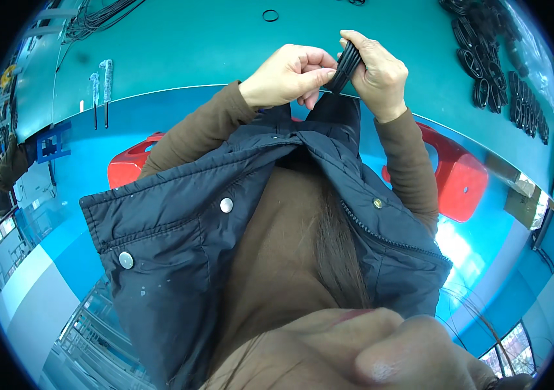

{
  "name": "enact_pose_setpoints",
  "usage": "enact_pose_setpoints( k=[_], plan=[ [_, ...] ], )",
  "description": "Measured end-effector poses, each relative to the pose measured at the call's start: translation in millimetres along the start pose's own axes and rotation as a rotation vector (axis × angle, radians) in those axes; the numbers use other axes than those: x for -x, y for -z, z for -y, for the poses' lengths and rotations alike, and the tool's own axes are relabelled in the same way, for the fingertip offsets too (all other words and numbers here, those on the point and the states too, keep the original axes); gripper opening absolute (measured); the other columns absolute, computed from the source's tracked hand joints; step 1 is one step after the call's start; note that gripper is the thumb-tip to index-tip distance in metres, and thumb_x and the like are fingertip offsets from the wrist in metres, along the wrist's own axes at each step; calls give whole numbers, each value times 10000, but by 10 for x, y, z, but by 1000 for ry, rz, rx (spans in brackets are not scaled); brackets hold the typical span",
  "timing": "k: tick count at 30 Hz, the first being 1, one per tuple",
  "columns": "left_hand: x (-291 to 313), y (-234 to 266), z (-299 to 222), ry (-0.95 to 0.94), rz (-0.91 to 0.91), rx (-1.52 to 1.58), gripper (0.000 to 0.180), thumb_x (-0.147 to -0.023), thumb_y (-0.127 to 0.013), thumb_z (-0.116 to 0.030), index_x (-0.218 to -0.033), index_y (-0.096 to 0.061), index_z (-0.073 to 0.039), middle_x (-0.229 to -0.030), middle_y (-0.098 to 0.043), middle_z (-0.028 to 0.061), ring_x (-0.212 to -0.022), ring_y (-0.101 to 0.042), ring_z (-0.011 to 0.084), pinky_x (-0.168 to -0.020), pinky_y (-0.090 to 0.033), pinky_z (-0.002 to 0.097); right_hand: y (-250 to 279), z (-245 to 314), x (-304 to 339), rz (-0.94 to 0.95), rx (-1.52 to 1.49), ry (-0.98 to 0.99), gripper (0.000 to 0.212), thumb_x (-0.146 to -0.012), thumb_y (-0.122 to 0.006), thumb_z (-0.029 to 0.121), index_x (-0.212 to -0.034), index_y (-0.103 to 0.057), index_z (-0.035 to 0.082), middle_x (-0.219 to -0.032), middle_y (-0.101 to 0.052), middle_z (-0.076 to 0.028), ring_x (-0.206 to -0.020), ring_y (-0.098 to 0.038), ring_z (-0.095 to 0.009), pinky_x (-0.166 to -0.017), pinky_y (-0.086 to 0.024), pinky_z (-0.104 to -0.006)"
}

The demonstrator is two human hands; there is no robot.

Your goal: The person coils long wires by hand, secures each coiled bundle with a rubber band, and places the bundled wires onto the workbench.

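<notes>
My right hand [381, 73] is wrapped round a folded bundle of black cable [344, 66], held above the near edge of the green table. My left hand [293, 73] is beside it, fingers curled and thumb pressed toward the forefinger at the bundle's left side. The fingertips seem to grip part of the cable there, though the exact spot is partly hidden. A thin black ring [270, 15] lies on the table beyond my hands.
Several coiled black cables [481, 58] lie at the table's right, with more bundles [528, 107] nearby. Loose dark cables [98, 23] lie at the far left. Red stools [462, 175] flank me. Another person [9, 166] is at the far left.
</notes>
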State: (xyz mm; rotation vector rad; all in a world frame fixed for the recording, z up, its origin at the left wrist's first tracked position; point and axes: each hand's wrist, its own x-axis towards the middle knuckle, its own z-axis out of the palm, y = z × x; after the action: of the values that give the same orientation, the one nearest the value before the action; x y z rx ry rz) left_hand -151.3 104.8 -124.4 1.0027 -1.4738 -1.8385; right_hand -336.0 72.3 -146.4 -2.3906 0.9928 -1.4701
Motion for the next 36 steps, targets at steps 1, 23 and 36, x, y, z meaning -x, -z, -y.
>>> enact_pose_setpoints(
  k=[1,23,36],
  plan=[
    [19,24,-11,30,28,19,254,-935,-523,-177,-1068,-544,39,-685,-574,14,-520,-549,64,-477,-436,186,-6,-2,-4,6,7,3,322,-693,-685,-11,-1004,-632,50,-829,-677,-86,-739,-669,-219,-622,-540,-289],
    [-440,-382,-93,-73,-108,-50,341,-902,-536,-47,-1224,-478,49,-712,-562,40,-607,-565,101,-533,-450,214,1374,-520,147,-208,-650,-834,403,-845,-631,121,-1197,-490,-16,-1021,-623,-116,-840,-648,-175,-642,-511,-248],
    [-477,31,63,-65,-712,-435,205,-945,-487,-98,-1083,-573,28,-681,-570,26,-572,-535,73,-526,-445,206,4910,-3792,1587,-241,1200,-1285,581,-696,-759,412,-1097,-546,50,-1056,-624,-210,-1015,-584,-389,-876,-449,-435]
  ],
)
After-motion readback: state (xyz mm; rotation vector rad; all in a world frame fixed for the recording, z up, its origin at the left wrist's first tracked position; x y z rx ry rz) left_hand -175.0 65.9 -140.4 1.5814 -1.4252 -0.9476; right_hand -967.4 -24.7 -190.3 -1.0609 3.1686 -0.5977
